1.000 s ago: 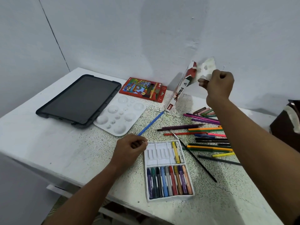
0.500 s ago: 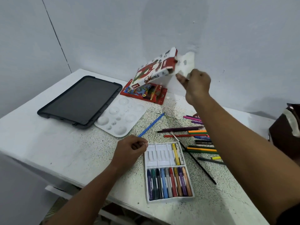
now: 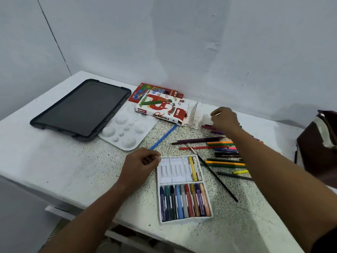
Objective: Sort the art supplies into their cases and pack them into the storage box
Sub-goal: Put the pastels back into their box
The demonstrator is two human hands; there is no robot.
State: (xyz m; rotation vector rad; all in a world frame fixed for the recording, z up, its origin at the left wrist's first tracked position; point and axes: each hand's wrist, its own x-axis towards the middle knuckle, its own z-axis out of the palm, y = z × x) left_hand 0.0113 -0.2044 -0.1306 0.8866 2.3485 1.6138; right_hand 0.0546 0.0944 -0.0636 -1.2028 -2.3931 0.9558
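Observation:
A white tray of oil pastels lies near the table's front edge, its lower row full and its upper row holding a yellow and a white stick. My left hand rests loosely curled on the table, against the tray's top-left corner. The oil pastels box lies flat at the back, flap open, partly on the paint palette and the red pencil case. My right hand hovers with bent fingers over the far end of the loose coloured pencils; whether it grips one is hidden.
A dark tablet lies at the back left. A blue pencil lies slanted between palette and tray, and a long black one right of the tray. A brown box stands at the right edge. The wall runs behind.
My right hand carried the pastels box leftward, left it on the palette and red case, then drew back to the pencils. My left hand stayed by the tray.

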